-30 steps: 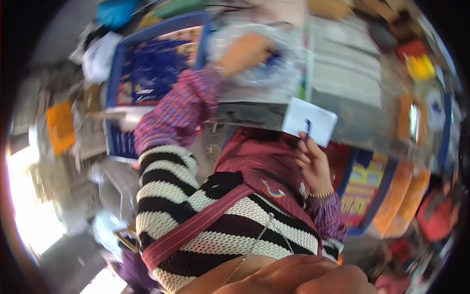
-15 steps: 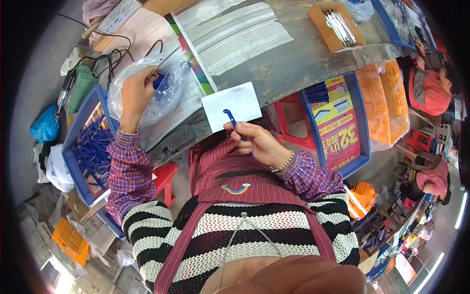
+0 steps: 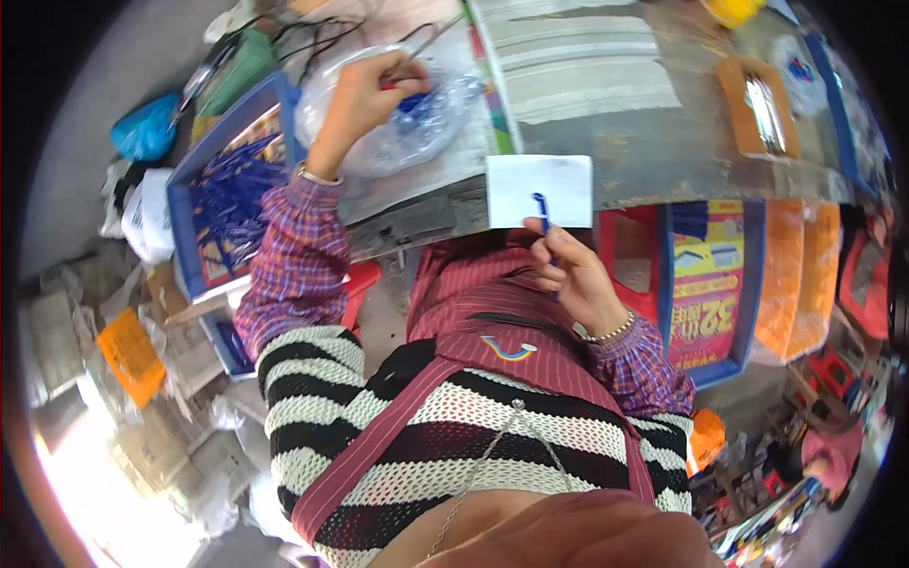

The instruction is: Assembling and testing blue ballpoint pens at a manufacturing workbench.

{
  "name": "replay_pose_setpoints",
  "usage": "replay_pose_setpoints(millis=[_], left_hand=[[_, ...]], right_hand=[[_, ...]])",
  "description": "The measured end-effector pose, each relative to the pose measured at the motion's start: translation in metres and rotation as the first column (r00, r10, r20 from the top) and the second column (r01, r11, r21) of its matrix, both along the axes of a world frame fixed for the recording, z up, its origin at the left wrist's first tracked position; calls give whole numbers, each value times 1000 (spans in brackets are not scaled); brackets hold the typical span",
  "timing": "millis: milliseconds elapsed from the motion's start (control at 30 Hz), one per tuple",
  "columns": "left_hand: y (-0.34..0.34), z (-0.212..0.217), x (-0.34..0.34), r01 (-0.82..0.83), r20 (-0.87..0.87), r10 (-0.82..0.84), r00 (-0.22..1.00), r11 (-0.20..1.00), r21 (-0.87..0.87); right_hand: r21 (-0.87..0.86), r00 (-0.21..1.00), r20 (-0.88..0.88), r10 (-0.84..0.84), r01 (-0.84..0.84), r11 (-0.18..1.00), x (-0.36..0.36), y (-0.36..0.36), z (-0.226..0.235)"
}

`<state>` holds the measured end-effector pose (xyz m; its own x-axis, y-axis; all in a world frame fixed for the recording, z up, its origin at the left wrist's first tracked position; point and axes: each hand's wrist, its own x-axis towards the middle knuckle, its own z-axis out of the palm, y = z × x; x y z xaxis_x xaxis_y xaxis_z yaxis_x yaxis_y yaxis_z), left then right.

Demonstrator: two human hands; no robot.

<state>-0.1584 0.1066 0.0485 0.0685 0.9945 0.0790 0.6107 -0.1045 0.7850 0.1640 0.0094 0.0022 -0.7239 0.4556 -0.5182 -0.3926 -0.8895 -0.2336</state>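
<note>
My left hand [image 3: 365, 99] is over a clear plastic bag [image 3: 445, 133] with small blue parts in it. Its fingers are closed round a thin metal rod tool [image 3: 439, 34], with a bit of red showing at the grip. Lower and to the right, my right hand [image 3: 582, 279] pinches a slim blue plastic piece [image 3: 542, 208], whose rounded end points away from me. Behind that piece a blank white card [image 3: 507, 185] lies at the table's near edge. The fingers hide part of the blue piece.
A blue crate [image 3: 180, 213] of slim blue pieces stands at left. Right of my lap is another blue crate [image 3: 755, 284], beside orange baskets [image 3: 812, 275]. A cardboard box [image 3: 734, 90] of thin metal pieces sits on the table [image 3: 625, 161]. A red stool [image 3: 362, 284] is below.
The whole view has turned and shifted, so the table and both hands sit further right in it. Both hands keep their holds. The left hand is still at the bag.
</note>
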Motion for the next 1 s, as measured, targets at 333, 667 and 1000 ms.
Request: replay_pose_setpoints(millis=[333,667,1000], left_hand=[[-11,23,6,16,556,147,818,961,-277],[-19,21,16,186,772,218,597,898,-398],[-35,12,70,384,742,243,625,731,-564]], right_hand=[[-6,993,119,14,-13,1000,-1,-1,4],[96,979,203,-3,-17,995,-2,-4,-1],[251,943,332,-15,-73,965,-1,-8,-16]])
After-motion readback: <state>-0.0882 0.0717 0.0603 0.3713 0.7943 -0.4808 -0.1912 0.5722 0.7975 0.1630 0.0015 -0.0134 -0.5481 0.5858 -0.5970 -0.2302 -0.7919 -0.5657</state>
